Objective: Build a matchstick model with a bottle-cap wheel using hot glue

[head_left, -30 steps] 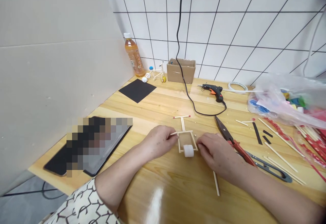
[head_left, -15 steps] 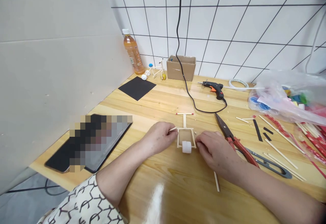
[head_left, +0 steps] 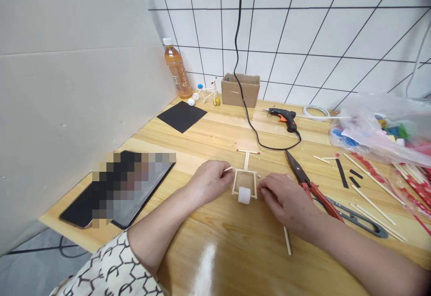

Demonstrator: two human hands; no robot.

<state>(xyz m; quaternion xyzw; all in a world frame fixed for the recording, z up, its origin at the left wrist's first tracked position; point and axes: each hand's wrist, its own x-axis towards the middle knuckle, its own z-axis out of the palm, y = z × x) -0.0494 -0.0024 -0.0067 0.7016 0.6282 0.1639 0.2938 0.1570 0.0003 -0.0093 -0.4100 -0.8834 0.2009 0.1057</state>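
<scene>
A: What can't you read?
B: Dark slab (head_left: 134,190) at the tabletop's left edge is pixelated. Type unclear.
A: Right side?
B: Plastic bag (head_left: 377,130) runs off the picture edge; coloured contents blurred through the film.
A: Hands?
B: Left hand (head_left: 210,181) hides one end of the wooden stick (head_left: 228,168). Can't tell if right hand (head_left: 286,199) touches the stick frame (head_left: 245,181).
A: Far corner?
B: Small stick model (head_left: 207,94), too small for detail.

A craft workspace: stick model (head_left: 247,160) and hot glue gun (head_left: 282,116) on a wooden bench (head_left: 215,125).
</scene>
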